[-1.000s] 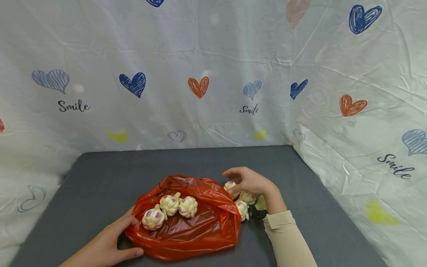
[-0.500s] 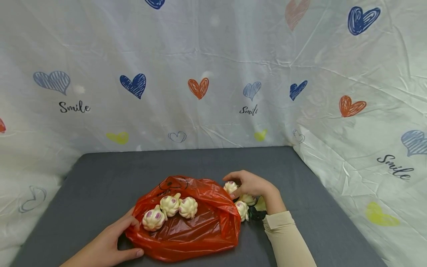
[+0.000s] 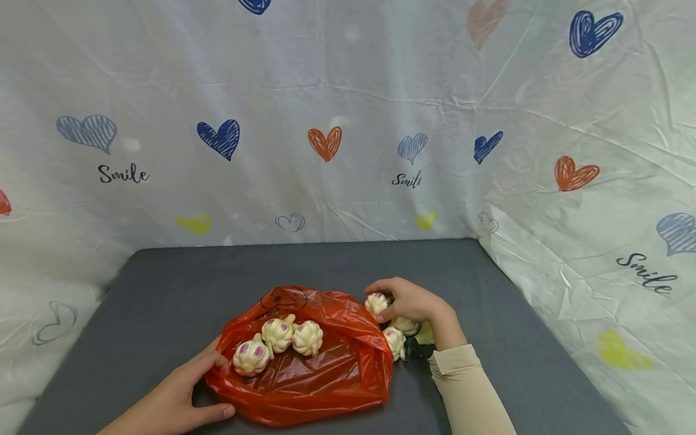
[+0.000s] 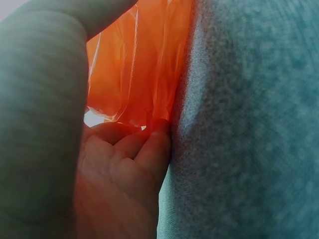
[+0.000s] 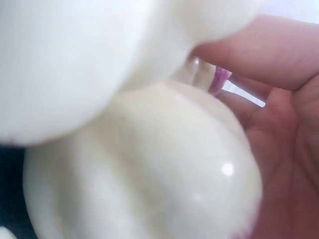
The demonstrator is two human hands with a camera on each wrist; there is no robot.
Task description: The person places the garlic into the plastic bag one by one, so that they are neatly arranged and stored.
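Observation:
A red plastic bag (image 3: pixel 304 411) lies with its mouth spread on the table. Three garlic bulbs (image 3: pixel 252 356) with purple marks rest inside it, toward the left. My left hand (image 3: pixel 179 389) holds the bag's left side, fingers curled at its edge and thumb out in front; the left wrist view shows fingertips (image 4: pixel 160 127) against the thin plastic. Beyond the bag's right side, my right hand (image 3: pixel 414 304) grips another garlic bulb (image 3: pixel 376 302) between thumb and fingers. More garlic bulbs (image 3: pixel 395 342) sit below that hand, and large pale bulbs (image 5: pixel 144 164) fill the right wrist view.
A dark green or black item (image 3: pixel 418 348) and a yellowish piece (image 3: pixel 425 332) lie partly hidden by the right wrist. The dark grey table (image 3: pixel 217 272) meets a white curtain (image 3: pixel 359 103) printed with hearts behind and at both sides.
My right hand has lowered a little and closed its thumb and fingers on the garlic bulb, which has risen very slightly. The left hand and bag have stayed put.

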